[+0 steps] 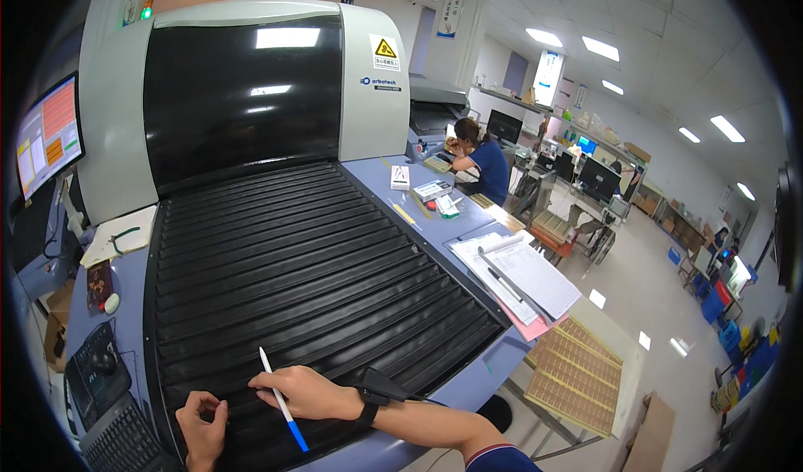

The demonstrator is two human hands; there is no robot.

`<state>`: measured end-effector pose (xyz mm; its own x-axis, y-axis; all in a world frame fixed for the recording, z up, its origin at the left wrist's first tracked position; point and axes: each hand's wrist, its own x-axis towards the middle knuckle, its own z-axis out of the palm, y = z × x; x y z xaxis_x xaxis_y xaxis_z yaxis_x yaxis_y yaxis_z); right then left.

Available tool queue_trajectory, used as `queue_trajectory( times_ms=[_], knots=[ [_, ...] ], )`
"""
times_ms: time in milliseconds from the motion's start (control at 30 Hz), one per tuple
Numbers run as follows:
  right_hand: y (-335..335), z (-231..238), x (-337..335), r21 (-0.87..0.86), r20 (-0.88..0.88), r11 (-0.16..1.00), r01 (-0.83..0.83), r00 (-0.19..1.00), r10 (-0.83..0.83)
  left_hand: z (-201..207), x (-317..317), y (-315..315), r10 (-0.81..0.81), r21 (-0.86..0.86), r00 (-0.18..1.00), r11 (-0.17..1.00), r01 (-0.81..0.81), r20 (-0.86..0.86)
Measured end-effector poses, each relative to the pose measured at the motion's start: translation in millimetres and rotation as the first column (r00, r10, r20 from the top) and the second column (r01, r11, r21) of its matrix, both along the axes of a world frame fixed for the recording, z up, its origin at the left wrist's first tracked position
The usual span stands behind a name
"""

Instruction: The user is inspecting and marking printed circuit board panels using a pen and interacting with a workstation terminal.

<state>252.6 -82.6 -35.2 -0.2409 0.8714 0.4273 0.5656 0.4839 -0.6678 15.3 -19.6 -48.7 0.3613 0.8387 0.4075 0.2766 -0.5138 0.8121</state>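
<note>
My right hand (303, 392) grips a slim white pen (278, 392) with a blue end, held aslant over the ribbed black bellows cover (293, 255) of a large machine. The pen's blue end points down toward me and its white end points away. Just left of it, my left hand (201, 428) is curled closed above the cover's near left corner. Whatever its fingers may hold is hidden. A black band with a dark device (381, 388) sits on my right wrist.
The machine's dark hood (242, 96) rises behind the cover. Left lie a keyboard (124, 437), a mouse (103, 357), pliers (125, 236) and a monitor (50, 133). A clipboard (523, 275) with papers, small boxes (432, 191) and brown panels (577, 372) stand right; a co-worker (485, 163) sits beyond.
</note>
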Motion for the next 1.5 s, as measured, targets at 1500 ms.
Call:
queue_trajectory(
  times_ms=[1500],
  knots=[
    [6,-3,6,0.106,-0.156,0.989,0.106,0.984,-0.089,1,-10,15,0.195,0.058,0.980,0.979,-0.197,0.027]
  ],
)
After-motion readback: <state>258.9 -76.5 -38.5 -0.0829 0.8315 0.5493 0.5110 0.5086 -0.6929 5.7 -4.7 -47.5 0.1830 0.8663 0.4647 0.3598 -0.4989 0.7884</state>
